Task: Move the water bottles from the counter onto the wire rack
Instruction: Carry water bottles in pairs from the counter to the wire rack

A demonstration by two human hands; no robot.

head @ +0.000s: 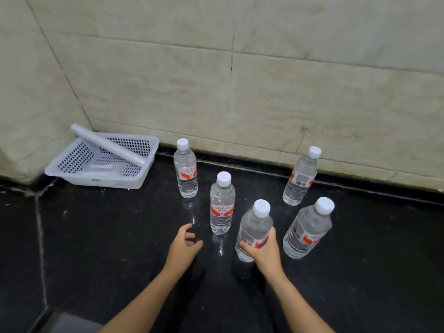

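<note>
A white perforated plastic basket [96, 182] stands in the corner of the beige tiled wall [264, 80], with a white tube [108, 145] lying slantwise across the basket's rim.

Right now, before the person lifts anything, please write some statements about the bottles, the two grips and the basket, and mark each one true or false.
1. Five water bottles stand on the black counter. True.
2. The right-hand grip is on the bottle nearest the wall. False: the right-hand grip is curled round the front bottle in the middle.
3. The left-hand grip holds nothing. True.
4. The white basket is full of bottles. False: the white basket sits in the left corner and a white tube lies across it.
5. All the caps are white. True.
</note>
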